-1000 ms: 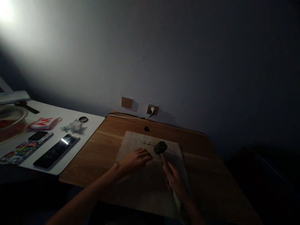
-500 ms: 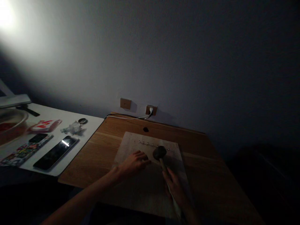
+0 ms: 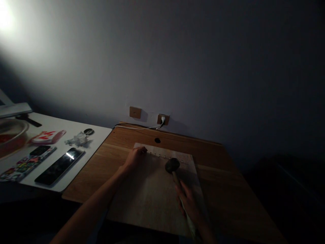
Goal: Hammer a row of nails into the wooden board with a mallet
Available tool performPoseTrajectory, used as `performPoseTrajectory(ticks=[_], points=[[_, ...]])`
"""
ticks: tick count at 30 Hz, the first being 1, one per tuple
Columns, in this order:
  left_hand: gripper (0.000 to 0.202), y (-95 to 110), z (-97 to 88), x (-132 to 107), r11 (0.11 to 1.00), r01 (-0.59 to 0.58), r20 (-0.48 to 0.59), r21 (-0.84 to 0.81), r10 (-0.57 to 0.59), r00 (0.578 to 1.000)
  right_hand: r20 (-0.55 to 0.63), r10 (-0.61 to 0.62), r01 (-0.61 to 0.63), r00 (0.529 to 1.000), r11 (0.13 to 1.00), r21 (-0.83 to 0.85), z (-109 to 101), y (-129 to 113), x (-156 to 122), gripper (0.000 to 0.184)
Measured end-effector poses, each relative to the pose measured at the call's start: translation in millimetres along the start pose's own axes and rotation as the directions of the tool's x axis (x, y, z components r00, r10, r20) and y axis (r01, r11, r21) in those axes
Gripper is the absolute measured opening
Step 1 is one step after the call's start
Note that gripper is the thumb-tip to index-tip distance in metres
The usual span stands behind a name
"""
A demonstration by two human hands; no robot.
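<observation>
A pale wooden board [image 3: 149,198] lies on the brown desk [image 3: 223,189], with a row of small nails [image 3: 162,156] along its far edge. My left hand [image 3: 134,157] rests at the board's far left corner, its fingers curled near the first nail; whether they pinch anything is too dark to see. My right hand [image 3: 189,203] is closed round the handle of a dark-headed mallet [image 3: 172,165]. The mallet's head sits low over the board, just right of the nail row.
A white table [image 3: 99,135] adjoins on the left, carrying a dark phone [image 3: 59,166], a patterned phone case [image 3: 24,164], a red-and-white packet [image 3: 48,136], crumpled wrappers and a bowl [image 3: 11,130]. Wall sockets [image 3: 162,119] with a white cable sit behind the desk.
My left hand has slid from the middle of the board, beside the mallet head, up and left to the far left corner. The mallet and my right hand have barely moved.
</observation>
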State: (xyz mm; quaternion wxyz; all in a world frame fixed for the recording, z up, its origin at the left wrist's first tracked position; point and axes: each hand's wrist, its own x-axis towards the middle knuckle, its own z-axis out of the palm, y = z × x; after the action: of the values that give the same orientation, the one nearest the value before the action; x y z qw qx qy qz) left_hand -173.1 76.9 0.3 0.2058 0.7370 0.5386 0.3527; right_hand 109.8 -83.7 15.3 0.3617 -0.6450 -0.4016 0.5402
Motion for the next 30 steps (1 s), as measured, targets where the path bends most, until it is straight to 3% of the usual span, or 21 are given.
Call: performPoseTrajectory(ticks=[15, 23, 27, 30], points=[[0.019, -1, 0.5, 2, 0.997, -0.076, 0.024, -0.027, 0.077, 0.997, 0.043, -0.033, 0.036, 0.999, 0.996, -0.08, 5, -9, 3, 0.084], [0.04, -8, 5.3, 0, 0.997, 0.023, 0.007, -0.068, -0.023, 1.0, 0.205, -0.261, 0.284, 0.943, 0.955, -0.09, 54, -72, 32, 0.049], [0.05, -11, 6.9, -1, 0.997, 0.017, -0.005, -0.077, -0.017, 1.0, 0.266, -0.254, 0.285, 0.93, 0.955, -0.082, 79, -77, 51, 0.046], [0.054, -14, 8.1, -1, 0.997, 0.025, -0.016, -0.077, -0.026, 1.0, 0.277, -0.209, 0.244, 0.938, 0.965, -0.099, 87, -75, 55, 0.047]])
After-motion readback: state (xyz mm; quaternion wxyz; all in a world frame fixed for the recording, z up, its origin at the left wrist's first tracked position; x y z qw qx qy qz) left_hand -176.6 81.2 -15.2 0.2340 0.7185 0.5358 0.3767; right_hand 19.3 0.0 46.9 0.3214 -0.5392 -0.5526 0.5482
